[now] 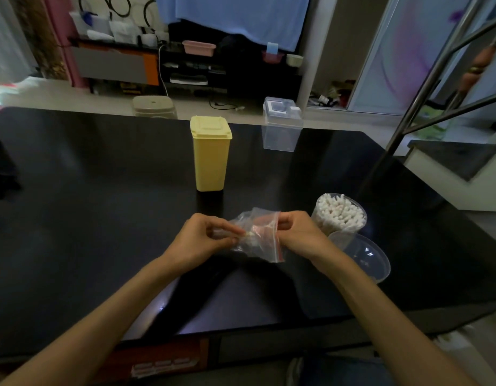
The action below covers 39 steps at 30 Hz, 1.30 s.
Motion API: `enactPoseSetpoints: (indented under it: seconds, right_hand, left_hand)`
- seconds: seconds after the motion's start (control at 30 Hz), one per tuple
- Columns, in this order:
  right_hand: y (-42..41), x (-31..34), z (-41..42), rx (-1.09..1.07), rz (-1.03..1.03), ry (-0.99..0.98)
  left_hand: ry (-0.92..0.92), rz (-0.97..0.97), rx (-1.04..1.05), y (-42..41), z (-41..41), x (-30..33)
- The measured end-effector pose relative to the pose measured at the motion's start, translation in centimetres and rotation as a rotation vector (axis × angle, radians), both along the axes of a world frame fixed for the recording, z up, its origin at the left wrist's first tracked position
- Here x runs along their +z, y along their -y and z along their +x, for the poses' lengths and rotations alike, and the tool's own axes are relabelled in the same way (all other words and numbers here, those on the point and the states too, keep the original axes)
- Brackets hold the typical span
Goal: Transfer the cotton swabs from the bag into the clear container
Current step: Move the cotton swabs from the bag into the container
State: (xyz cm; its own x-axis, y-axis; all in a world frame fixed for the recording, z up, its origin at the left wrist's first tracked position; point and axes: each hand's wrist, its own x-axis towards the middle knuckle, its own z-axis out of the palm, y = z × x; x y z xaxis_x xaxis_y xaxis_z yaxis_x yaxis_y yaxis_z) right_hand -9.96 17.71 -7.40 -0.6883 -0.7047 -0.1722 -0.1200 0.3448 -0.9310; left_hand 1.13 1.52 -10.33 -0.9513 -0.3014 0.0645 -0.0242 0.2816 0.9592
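Note:
A clear zip bag [259, 238] with a red seal strip is held just above the black table [101, 204], between both hands. My left hand [206, 238] pinches the bag's left side with curled fingers. My right hand [298, 232] grips the bag's right edge by the red strip. The bag's contents are blurred and hard to make out. To the right stands a round clear container [338, 215], open and packed with upright white cotton swabs. Its clear round lid [363, 256] lies in front of it, beside my right wrist.
A closed yellow bin-shaped box [210, 153] stands at the table's middle. A clear lidded plastic box [281, 126] sits at the far edge, right of it. A grey stool [153, 105] is behind the table. Metal stair rails [425, 90] rise at the right.

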Motion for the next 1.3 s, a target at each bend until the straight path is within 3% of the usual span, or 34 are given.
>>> enactPoseSetpoints:
  seconds: [0.13, 0.2, 0.37, 0.6, 0.8, 0.97, 1.2, 1.3]
  right_hand:
    - [0.8, -1.1, 0.2, 0.005, 0.215, -0.375]
    - [1.2, -1.6, 0.4, 0.04, 0.262, -0.471]
    - [1.0, -2.1, 1.1, 0.126, 0.098, -0.376]
    - [1.1, -1.6, -0.1, -0.064, -0.061, -0.301]
    - [0.3, -0.7, -1.0, 0.022, 0.034, -0.23]
    - [0.8, -1.5, -0.2, 0.055, 0.247, -0.398]
    - [1.1, -1.7, 0.3, 0.113, 0.284, -0.677]
    - [1.0, -1.9, 0.1, 0.136, 0.338, -0.694]
  left_hand:
    - [-0.081, -0.005, 0.044, -0.5, -0.1, 0.1]
    - [-0.088, 0.007, 0.069, -0.7, -0.2, 0.1]
    - [-0.077, 0.075, 0.107, -0.6, -0.2, -0.3]
    - [-0.02, 0.164, 0.092, -0.5, -0.2, 0.6]
    - [0.025, 0.163, 0.084, -0.4, -0.1, 0.8]
    - [0.012, 0.119, 0.07, -0.7, -0.1, 0.7]
    - [-0.022, 0.15, 0.097, -0.7, -0.1, 0.6]
    - [-0.035, 0.18, 0.099, -0.7, -0.2, 0.5]
